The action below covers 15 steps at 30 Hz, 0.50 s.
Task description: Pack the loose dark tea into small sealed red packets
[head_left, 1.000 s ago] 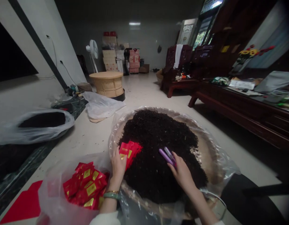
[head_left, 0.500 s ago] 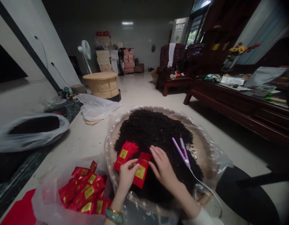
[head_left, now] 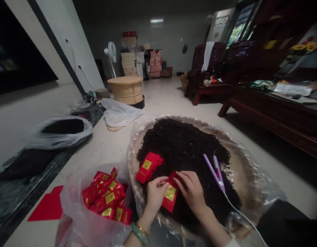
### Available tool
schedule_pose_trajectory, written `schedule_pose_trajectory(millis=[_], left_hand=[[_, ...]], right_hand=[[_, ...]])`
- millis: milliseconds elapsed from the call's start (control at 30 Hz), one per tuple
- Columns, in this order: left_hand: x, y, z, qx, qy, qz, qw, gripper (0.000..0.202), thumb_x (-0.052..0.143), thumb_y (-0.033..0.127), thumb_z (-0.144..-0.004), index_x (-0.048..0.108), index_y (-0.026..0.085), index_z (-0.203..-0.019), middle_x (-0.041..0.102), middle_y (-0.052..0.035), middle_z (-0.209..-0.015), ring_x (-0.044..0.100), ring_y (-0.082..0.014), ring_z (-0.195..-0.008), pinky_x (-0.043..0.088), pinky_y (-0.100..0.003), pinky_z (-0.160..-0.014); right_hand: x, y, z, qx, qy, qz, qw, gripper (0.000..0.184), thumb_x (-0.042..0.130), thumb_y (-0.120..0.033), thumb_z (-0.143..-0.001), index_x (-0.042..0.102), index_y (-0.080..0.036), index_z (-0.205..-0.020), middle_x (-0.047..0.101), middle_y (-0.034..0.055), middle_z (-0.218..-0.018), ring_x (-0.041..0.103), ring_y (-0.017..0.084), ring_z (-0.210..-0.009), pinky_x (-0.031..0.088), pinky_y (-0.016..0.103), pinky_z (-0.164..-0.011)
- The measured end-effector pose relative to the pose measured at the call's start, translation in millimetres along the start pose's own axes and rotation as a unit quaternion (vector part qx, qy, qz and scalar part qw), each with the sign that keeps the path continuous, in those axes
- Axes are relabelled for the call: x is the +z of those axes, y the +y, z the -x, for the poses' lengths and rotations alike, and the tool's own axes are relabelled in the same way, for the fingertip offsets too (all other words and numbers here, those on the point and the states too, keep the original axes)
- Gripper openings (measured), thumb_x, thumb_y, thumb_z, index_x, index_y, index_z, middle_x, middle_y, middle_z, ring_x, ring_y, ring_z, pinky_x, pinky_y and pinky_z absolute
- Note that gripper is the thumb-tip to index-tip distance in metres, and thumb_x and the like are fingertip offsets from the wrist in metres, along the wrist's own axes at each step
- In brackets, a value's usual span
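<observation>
A red packet (head_left: 170, 193) with a gold label is held upright over dark, dried leaves (head_left: 184, 144) that look like tea. My left hand (head_left: 156, 195) pinches its left edge, thumb and fingers closed. The fingers of my right hand (head_left: 190, 190) close on the packet's top right edge. A stack of flat red packets (head_left: 149, 167) lies on the leaves, left of my hands. To the right rests a purple mini hair straightener (head_left: 214, 171), its plates apart and its white cord trailing toward me. A plastic-lined round tray (head_left: 247, 175) bears the leaves.
Several plump red packets (head_left: 107, 195) fill a clear plastic bag (head_left: 71, 192) at lower left. Another bag (head_left: 87, 132) of dark leaves sits on the ledge. A red sheet (head_left: 47, 206) lies on the floor. Dark wooden furniture (head_left: 271, 120) stands right, a round table (head_left: 125, 80) behind.
My right hand has gone from spread fingers beside the packet to gripping its top edge. The view has swung left, so everything appears farther right.
</observation>
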State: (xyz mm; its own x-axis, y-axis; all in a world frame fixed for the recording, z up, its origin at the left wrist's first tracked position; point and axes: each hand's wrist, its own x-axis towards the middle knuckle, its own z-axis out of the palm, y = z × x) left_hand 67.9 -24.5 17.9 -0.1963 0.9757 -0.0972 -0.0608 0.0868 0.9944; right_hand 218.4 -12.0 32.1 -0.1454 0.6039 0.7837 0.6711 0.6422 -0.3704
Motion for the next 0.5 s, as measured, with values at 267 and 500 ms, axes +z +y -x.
schedule_pose_trajectory(millis=[267, 500], left_hand=[[0.8, -1.0, 0.6, 0.019, -0.013, -0.029, 0.999, 0.022, 0.070, 0.025, -0.065, 0.077, 0.015, -0.083, 0.078, -0.0089, -0.078, 0.071, -0.0210, -0.069, 0.058, -0.029, -0.066], [-10.4, 14.7, -4.9, 0.030, -0.118, -0.094, 0.988, 0.032, 0.059, 0.040, -0.077, 0.077, 0.016, -0.085, 0.078, -0.0092, -0.086, 0.072, -0.0240, -0.081, 0.056, -0.032, -0.075]], right_hand=[[0.7, 3.1, 0.2, 0.063, -0.023, -0.030, 0.997, 0.014, 0.060, -0.034, -0.091, 0.064, -0.021, -0.088, 0.062, 0.0055, -0.079, 0.054, 0.022, -0.076, 0.048, 0.034, -0.063], [-15.6, -7.3, -5.9, 0.029, -0.129, -0.072, 0.989, 0.016, 0.049, -0.021, -0.096, 0.055, -0.021, -0.081, 0.062, 0.0028, -0.074, 0.055, 0.017, -0.070, 0.044, 0.029, -0.063]])
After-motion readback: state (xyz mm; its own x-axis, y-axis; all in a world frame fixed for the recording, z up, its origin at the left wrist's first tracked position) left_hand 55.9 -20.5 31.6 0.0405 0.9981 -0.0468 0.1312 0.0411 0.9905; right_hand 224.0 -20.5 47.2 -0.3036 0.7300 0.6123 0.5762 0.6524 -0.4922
